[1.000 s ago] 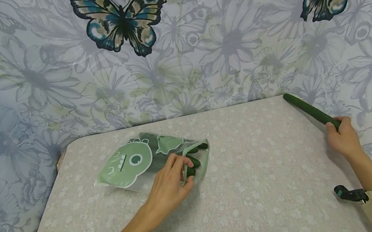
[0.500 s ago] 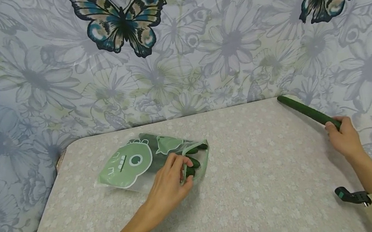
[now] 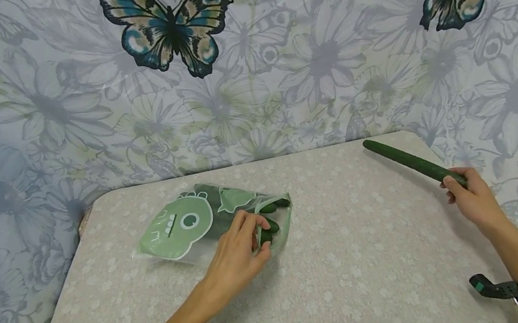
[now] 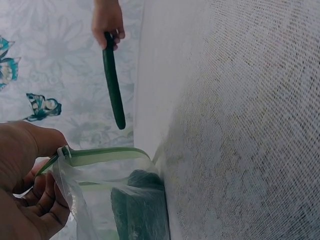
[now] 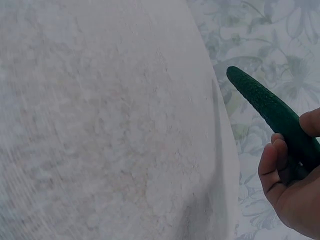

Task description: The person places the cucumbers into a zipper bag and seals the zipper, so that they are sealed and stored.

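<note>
A clear zip bag (image 3: pixel 176 228) with a green cartoon print lies on the table, its mouth facing right. My left hand (image 3: pixel 236 247) pinches the upper edge of that mouth and lifts it, so the bag gapes; in the left wrist view the green zip strip (image 4: pixel 107 156) runs from my fingers. Several cucumbers (image 4: pixel 142 210) rest inside, their ends showing at the mouth. At the right, my right hand (image 3: pixel 475 200) grips one end of a long dark green cucumber (image 3: pixel 408 160) above the table. Its free end points to the back left, apart from the bag.
The table (image 3: pixel 352 259) wears a pale floral cloth. Right behind it hangs a fabric backdrop (image 3: pixel 325 64) with flowers and butterflies. The table's right edge (image 5: pixel 220 125) runs close to my right hand.
My right hand has brought the cucumber somewhat left and slightly toward me, and its free end has swung left. My left hand and the bag stay in place.
</note>
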`<state>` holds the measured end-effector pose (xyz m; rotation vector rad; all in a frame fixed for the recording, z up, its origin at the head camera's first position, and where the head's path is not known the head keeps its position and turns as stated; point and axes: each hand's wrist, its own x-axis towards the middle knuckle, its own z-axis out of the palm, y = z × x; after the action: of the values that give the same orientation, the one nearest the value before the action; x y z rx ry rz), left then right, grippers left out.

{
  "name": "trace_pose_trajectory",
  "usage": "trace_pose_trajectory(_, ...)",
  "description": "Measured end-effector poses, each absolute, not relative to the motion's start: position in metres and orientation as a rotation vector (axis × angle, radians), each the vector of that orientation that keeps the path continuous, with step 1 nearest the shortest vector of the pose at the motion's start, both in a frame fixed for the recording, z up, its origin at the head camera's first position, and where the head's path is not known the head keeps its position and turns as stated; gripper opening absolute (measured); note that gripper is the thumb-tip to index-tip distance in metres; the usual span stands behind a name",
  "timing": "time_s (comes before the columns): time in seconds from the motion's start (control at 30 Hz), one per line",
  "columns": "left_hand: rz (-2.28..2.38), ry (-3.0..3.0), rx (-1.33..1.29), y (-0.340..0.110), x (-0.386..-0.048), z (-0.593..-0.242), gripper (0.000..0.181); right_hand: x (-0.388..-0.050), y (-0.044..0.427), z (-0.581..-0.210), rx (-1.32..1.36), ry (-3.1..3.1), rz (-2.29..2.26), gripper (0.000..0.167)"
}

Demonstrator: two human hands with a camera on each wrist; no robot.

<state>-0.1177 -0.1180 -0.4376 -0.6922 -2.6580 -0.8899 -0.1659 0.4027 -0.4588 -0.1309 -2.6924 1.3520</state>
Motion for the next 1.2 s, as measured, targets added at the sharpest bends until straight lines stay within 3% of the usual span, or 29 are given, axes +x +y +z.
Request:
trace_pose_trajectory(0.3, -0.89, -2.654, -0.69, -0.118, -0.117, -0.435, 0.032, -0.153, 0.391, -0.452, -0.01, -2.698, 1.45, 0.034)
trace_pose_trajectory(1.2, -0.9, -2.656, -0.693, -0.118, -0.117, -0.437, 0.03, -0.13, 0.345, -0.451, 0.546, -2.666, 1.534, 0.028)
